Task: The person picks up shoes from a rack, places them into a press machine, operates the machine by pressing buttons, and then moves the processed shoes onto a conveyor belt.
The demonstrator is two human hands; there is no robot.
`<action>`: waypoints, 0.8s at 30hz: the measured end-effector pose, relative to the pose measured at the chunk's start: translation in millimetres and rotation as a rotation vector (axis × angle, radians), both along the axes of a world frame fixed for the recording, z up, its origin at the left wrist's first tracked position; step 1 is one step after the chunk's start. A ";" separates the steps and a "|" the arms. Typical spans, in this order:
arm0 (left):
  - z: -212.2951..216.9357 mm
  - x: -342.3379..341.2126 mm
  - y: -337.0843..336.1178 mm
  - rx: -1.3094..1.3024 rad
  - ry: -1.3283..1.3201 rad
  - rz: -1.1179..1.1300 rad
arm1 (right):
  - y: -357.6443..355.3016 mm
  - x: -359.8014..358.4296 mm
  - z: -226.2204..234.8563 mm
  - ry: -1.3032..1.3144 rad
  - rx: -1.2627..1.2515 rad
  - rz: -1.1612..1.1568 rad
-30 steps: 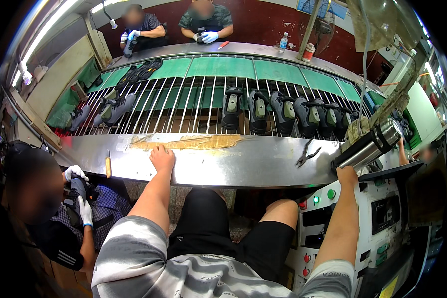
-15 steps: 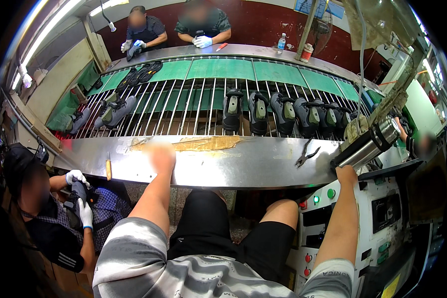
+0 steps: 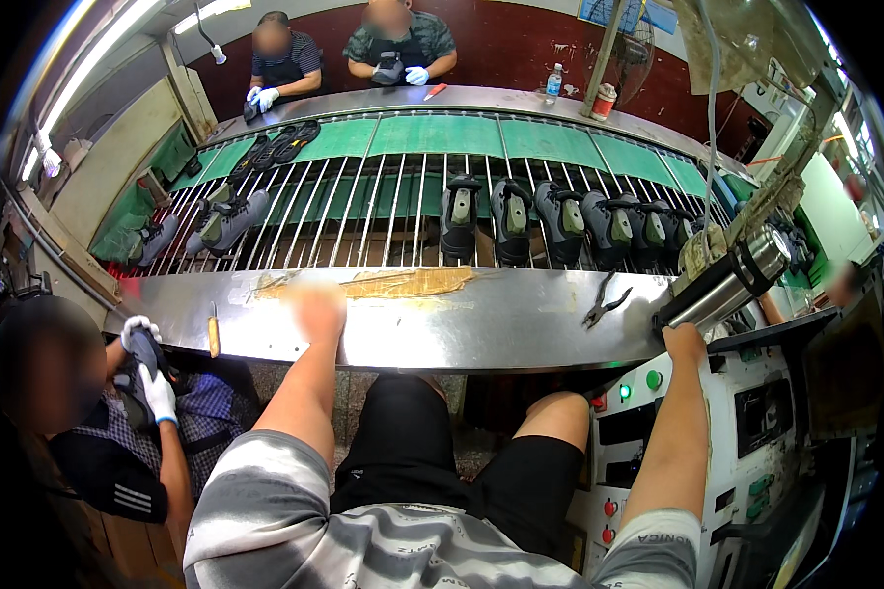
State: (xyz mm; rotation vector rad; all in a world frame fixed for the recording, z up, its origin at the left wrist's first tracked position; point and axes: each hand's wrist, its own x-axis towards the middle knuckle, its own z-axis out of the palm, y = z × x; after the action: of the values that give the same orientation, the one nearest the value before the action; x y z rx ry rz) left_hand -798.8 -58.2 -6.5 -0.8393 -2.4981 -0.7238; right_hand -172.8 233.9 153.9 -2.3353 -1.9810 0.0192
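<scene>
My left hand (image 3: 317, 312) rests on the metal bench top (image 3: 506, 319), close to a strip of brown tape (image 3: 403, 284). That hand is blurred, so its fingers cannot be made out. My right hand (image 3: 685, 342) is at the bench's right end, by the base of a steel-and-black thermos flask (image 3: 727, 287) that leans to the right. Its fingers are mostly hidden, and whether they grip the flask or only touch beside it does not show. Between my hands, nearer the right one, lie pliers (image 3: 604, 302). A wooden-handled tool (image 3: 214, 334) lies at the left.
Beyond the bench runs a roller conveyor (image 3: 363, 211) carrying several dark shoes (image 3: 511, 221) at right and grey shoes (image 3: 231, 221) at left. A co-worker (image 3: 118, 442) at left holds a shoe. Two more people handle shoes across the conveyor. A control panel (image 3: 648, 432) stands below right.
Both my hands keep their places. The left co-worker leans in and lifts the shoe slightly. Across the conveyor, both people have shifted their hands and shoes. The person at far right has moved.
</scene>
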 end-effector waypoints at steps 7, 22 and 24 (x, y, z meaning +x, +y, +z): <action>15.6 13.6 2.7 0.007 -0.028 -0.026 | -1.8 1.3 3.8 0.027 0.007 -0.005; -10.0 3.7 3.7 -0.052 0.053 0.035 | 8.4 12.7 -9.8 -0.001 0.015 0.028; -5.9 7.4 4.4 -0.081 0.041 0.059 | 3.2 5.7 -1.5 -0.006 -0.005 0.022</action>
State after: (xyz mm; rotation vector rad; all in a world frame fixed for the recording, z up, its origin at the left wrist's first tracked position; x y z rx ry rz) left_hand -791.4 -53.8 -12.4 -0.7966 -2.5190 -0.5832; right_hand -167.2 237.1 152.5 -2.3196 -2.0121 0.0185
